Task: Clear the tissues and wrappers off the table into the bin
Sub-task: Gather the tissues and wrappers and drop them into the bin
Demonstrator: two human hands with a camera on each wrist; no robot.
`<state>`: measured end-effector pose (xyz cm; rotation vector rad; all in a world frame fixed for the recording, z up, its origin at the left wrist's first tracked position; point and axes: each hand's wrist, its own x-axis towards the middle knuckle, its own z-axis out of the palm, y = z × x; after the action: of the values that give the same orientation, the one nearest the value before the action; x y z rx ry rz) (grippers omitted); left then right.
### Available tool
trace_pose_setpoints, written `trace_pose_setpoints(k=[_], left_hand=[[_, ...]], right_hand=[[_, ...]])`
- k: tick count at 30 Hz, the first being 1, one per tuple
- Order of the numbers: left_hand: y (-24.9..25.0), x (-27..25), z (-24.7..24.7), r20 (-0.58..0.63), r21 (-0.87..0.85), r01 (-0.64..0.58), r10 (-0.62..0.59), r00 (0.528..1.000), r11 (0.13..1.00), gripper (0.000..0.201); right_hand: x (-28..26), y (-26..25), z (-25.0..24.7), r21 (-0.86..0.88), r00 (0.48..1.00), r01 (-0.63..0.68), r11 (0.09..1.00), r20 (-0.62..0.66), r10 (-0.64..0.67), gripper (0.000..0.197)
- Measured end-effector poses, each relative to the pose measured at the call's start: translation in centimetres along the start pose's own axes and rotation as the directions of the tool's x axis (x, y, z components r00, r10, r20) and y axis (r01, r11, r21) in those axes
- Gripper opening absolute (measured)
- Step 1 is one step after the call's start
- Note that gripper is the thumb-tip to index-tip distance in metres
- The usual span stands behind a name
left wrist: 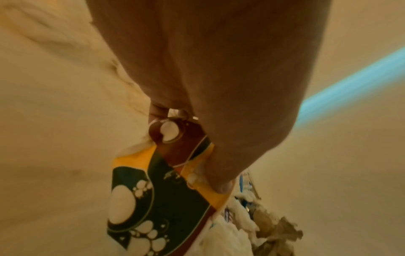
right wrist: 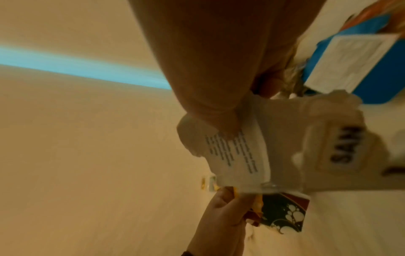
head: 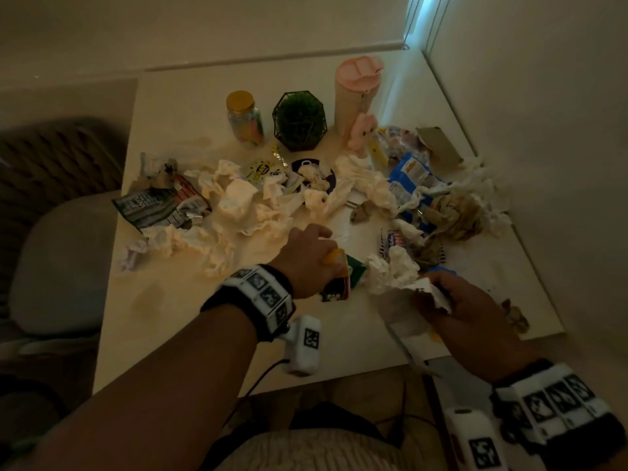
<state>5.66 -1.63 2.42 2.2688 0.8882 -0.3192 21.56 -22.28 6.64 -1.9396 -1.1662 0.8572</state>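
Your left hand (head: 311, 256) pinches a dark wrapper (head: 336, 283) with yellow trim, lifted off the bench (head: 163, 321) so it carries cleanly; your right hand (head: 465, 300) clutches a white printed wrapper (head: 430, 290) with tissue, gathering a handful; most tissues (head: 238, 202) lie beyond both hands; the bin is out of view.

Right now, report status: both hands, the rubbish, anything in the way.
Left hand grips dark wrapper. Right hand grips white printed wrapper. Tissues cover table. Bin not in view.
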Motion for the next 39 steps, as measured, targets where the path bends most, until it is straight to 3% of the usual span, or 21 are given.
trace_pose_setpoints(k=[3, 6, 10, 12, 15, 18, 22, 27, 34, 39], left_hand=[[1.6, 1.8, 0.0, 0.098, 0.225, -0.038, 0.017, 0.995, 0.974, 0.045], [2.3, 2.3, -0.1, 0.130, 0.323, -0.056, 0.014, 0.991, 0.945, 0.044], [1.8, 1.9, -0.2, 0.165, 0.314, -0.020, -0.034, 0.986, 0.949, 0.039], [1.3, 1.3, -0.3, 0.169, 0.274, 0.036, -0.085, 0.982, 0.961, 0.039], [0.5, 0.7, -0.2, 0.168, 0.191, 0.083, -0.116, 0.979, 0.978, 0.042], [-0.4, 0.1, -0.4, 0.143, 0.058, 0.089, -0.096, 0.985, 0.994, 0.030], [-1.9, -0.9, -1.3, 0.080, -0.147, 0.045, -0.034, 0.996, 0.988, 0.026], [-2.4, -2.1, -1.9, 0.088, -0.178, 0.015, 0.000, 0.996, 0.984, 0.023], [-2.9, -3.8, -2.3, 0.186, -0.358, 0.053, 0.016, 0.982, 0.932, 0.011], [-2.1, -4.1, -2.0, 0.264, -0.510, 0.082, 0.065, 0.962, 0.857, 0.006]], right_hand=[[-0.3, 2.0, -0.4, 0.167, 0.986, -0.157, 0.973, -0.031, 0.164, 0.019], [-0.1, 2.6, -0.3, 0.318, 0.966, -0.248, 0.915, 0.006, 0.260, 0.019], [0.7, 2.3, 0.3, 0.243, 0.986, -0.153, 0.958, -0.027, 0.164, 0.016], [1.2, 2.1, 0.6, 0.199, 0.989, -0.137, 0.970, -0.034, 0.146, 0.019], [1.8, 2.6, 1.2, 0.099, 0.984, -0.174, 0.980, 0.047, 0.170, 0.045], [2.2, 2.5, 1.9, 0.198, 0.981, -0.188, 0.962, 0.094, 0.172, 0.067], [2.3, 2.1, 2.8, 0.160, 0.986, -0.154, 0.975, 0.088, 0.141, 0.062], [2.4, 2.3, 3.8, 0.237, 0.988, -0.133, 0.962, 0.107, 0.110, 0.050], [3.0, 3.6, 4.1, 0.423, 0.979, -0.199, 0.884, 0.047, 0.198, 0.063], [3.2, 3.1, 4.7, 0.487, 0.972, -0.217, 0.846, 0.027, 0.234, 0.043]])
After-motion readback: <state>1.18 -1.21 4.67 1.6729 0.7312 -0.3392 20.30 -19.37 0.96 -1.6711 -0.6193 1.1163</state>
